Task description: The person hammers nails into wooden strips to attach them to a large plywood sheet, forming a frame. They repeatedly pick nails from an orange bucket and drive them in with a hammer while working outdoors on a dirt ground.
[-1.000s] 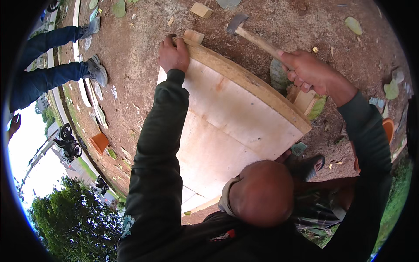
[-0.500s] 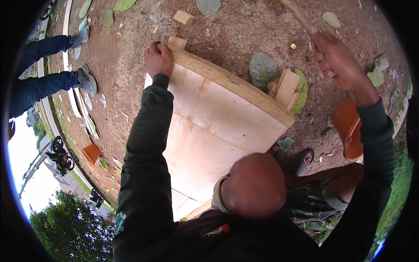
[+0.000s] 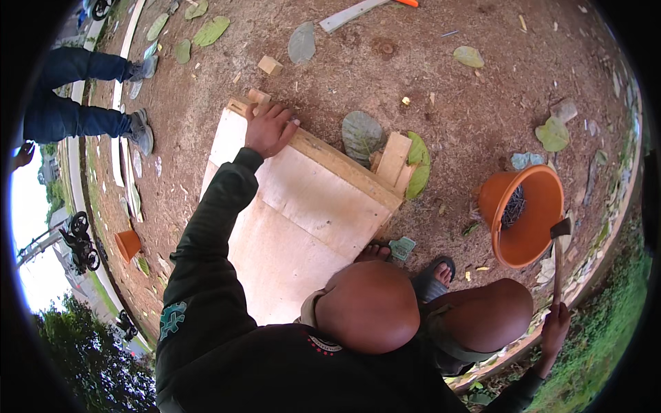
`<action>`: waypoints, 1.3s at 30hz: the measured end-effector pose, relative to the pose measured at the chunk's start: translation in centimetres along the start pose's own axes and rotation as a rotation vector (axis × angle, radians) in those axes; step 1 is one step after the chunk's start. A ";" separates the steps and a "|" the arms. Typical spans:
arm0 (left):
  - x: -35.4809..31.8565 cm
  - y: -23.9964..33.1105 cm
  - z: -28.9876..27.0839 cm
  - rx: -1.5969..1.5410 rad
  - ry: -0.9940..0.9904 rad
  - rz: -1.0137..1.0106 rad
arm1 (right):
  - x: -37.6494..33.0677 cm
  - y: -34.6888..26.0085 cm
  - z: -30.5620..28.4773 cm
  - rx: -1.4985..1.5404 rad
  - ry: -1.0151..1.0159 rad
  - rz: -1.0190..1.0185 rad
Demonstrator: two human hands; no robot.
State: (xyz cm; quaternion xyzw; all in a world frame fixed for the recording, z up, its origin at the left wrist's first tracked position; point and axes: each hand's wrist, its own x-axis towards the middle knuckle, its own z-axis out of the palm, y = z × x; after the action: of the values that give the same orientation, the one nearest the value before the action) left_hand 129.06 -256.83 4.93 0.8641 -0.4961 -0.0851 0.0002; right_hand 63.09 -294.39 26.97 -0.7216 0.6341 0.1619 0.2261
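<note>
A wooden panel (image 3: 292, 241) with a plywood face and a thick timber edge lies in front of me. My left hand (image 3: 270, 129) rests on its far edge, close to the far left corner, with fingers spread over the timber. Low on the right, my right hand (image 3: 555, 329) is closed round the wooden handle of a hammer (image 3: 561, 229). The hammer's dark head points away from me, at the near rim of an orange pot (image 3: 487, 196). Nails (image 3: 513, 208) lie inside that pot. A short timber block (image 3: 393, 158) sits against the panel's far right edge.
Beyond the panel lie a loose wood block (image 3: 270, 65), a pale strip (image 3: 351, 15) and large leaves (image 3: 363, 138) on bare soil. A smaller orange pot (image 3: 128, 245) stands at left. Another person's legs (image 3: 86, 122) are at the far left, near long boards (image 3: 128, 55).
My right hand has swung the hammer from the upper right down to the lower right, beside the pot. My left hand has shifted right along the panel's edge. The view has turned rightward.
</note>
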 end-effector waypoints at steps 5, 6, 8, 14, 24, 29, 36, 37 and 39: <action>5.6 4.3 -3.4 0.143 -0.173 -0.078 | 1.0 4.7 7.2 -0.105 0.093 -0.126; 3.2 4.2 -2.2 0.226 -0.257 -0.168 | 2.1 2.4 9.2 -0.130 -0.057 -0.221; 0.2 7.0 -1.0 -0.022 -0.097 -0.355 | 3.9 0.7 11.7 -0.278 -0.058 -0.358; -6.8 24.0 -8.3 -0.847 -0.204 -0.488 | 12.2 13.9 12.3 -0.565 -0.045 -0.903; -37.0 30.7 -27.0 -1.688 -0.571 -0.781 | 0.5 -21.6 -9.0 0.146 -0.640 0.045; -46.0 31.9 -37.2 -1.516 -0.460 -1.280 | -6.5 -40.3 -12.7 0.247 -0.728 -0.245; -52.0 44.4 -36.6 -1.697 -0.538 -1.697 | -7.9 -49.9 -6.0 0.241 -0.881 -0.328; -47.3 43.6 -39.9 -1.831 -0.566 -1.942 | -5.5 -48.7 -3.4 0.182 -0.903 -0.357; -40.4 44.8 -42.2 -2.166 -0.294 -1.926 | -2.9 -48.4 1.7 0.042 -0.974 -0.358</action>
State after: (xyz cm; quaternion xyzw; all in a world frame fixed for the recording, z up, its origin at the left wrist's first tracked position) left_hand 76.96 -248.45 56.26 0.4157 0.5738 -0.4630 0.5326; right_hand 110.56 -286.56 32.91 -0.6550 0.3249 0.4249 0.5336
